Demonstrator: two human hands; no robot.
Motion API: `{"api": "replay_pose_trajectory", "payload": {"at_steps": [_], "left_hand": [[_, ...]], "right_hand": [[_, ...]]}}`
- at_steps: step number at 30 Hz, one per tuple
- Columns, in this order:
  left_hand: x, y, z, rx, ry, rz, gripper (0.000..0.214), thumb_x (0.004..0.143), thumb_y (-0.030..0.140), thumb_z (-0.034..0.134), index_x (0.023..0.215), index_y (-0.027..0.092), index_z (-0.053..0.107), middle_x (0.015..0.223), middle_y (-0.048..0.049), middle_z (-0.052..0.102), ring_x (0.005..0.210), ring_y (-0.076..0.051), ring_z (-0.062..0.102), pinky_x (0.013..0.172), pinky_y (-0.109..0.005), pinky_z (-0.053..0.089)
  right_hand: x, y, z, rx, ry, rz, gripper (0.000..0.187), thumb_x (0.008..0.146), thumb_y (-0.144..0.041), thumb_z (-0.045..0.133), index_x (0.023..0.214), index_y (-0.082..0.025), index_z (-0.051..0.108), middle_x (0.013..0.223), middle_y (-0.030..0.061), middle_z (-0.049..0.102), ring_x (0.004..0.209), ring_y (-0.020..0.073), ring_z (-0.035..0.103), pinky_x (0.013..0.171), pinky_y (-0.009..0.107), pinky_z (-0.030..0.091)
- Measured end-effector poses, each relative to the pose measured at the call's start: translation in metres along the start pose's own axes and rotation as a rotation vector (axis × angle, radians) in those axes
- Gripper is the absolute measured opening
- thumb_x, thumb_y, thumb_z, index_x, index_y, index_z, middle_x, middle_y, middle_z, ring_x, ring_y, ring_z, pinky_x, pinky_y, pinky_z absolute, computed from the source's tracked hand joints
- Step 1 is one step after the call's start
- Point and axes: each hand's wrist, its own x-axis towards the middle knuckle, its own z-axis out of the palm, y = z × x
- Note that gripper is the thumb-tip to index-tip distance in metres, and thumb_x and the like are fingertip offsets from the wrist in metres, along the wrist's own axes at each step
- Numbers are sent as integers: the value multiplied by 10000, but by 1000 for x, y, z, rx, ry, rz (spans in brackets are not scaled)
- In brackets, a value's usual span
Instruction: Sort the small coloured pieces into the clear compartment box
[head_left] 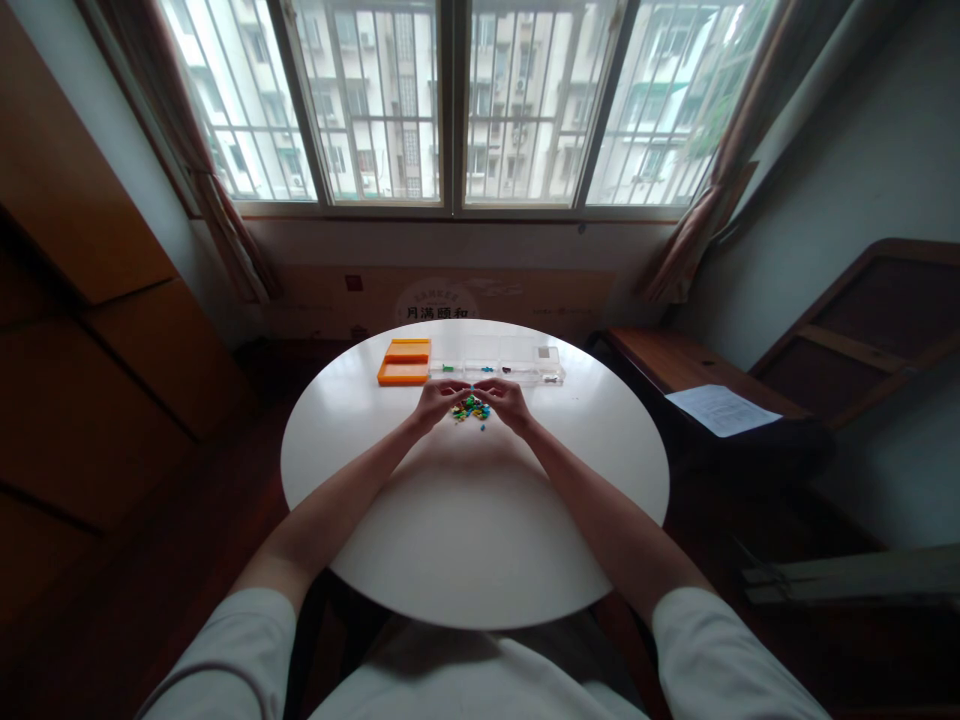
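Where the room is dark on the left, a big brown cabinet [150, 355] stands by the wall, and next to it a pinkish curtain [225, 215] hangs beside the wide window [452, 110]. Then comes the round white table [472, 540]. Toward its far side sits an orange box [405, 362], with its low walls facing up. Just in front of it is the left hand [439, 402], with its finger and thumb pinched close together and pointing right. At its fingertips is a tiny blue piece [472, 386], up over the table, right where the two hands meet. Both hands pinch at it, but it is too small to tell its shape. Under it, between the hands, a little pile of pieces [471, 409] lies on the table, green, yellow, blue and dark. Behind the hands, a row of clear boxes [484, 347] sits beside the orange one, with a few small bits inside, some green and some blue. The right hand [508, 403] points left, with its fingers making a narrow pinch too. Farther right, a white paper [724, 410] lies on a brown wooden bench [667, 355].
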Motion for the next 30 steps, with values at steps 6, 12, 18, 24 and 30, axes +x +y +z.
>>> {"api": "replay_pose_trajectory", "payload": {"at_steps": [6, 12, 18, 24, 30], "left_hand": [[-1, 2, 0, 1, 0, -1, 408, 605, 421, 724, 857, 103, 689, 691, -61, 663, 586, -133, 599, 513, -226, 468], [-1, 1, -1, -10, -10, -11, 423, 604, 419, 724, 878, 101, 675, 695, -49, 650, 564, -111, 584, 492, -208, 453], [-1, 3, 0, -50, -4, -20, 382, 633, 403, 706, 859, 98, 671, 678, -39, 640, 539, -95, 563, 482, -200, 445], [-1, 3, 0, -43, 9, -14, 365, 624, 400, 712, 829, 100, 669, 666, -38, 637, 541, -101, 563, 483, -207, 446], [-1, 0, 0, -29, 16, -7, 366, 617, 405, 719, 811, 100, 662, 668, -39, 633, 540, -101, 565, 479, -205, 448]], "right_hand": [[0, 2, 1, -4, -2, -23, 394, 630, -494, 674, 816, -147, 698, 717, 76, 674, 604, 166, 601, 546, 278, 466], [0, 3, 2, 23, -2, -25, 387, 634, -487, 672, 807, -143, 708, 693, 76, 675, 601, 167, 600, 552, 281, 472], [1, 4, 3, 45, 13, -38, 368, 640, -466, 672, 805, -140, 718, 676, 74, 677, 585, 161, 595, 549, 277, 470], [1, 6, 3, 35, 13, -44, 340, 646, -448, 674, 786, -142, 721, 641, 67, 670, 566, 158, 589, 535, 273, 467], [2, 8, 2, 17, 4, -55, 312, 660, -427, 671, 787, -145, 717, 664, 70, 675, 585, 161, 597, 548, 273, 469]]}}
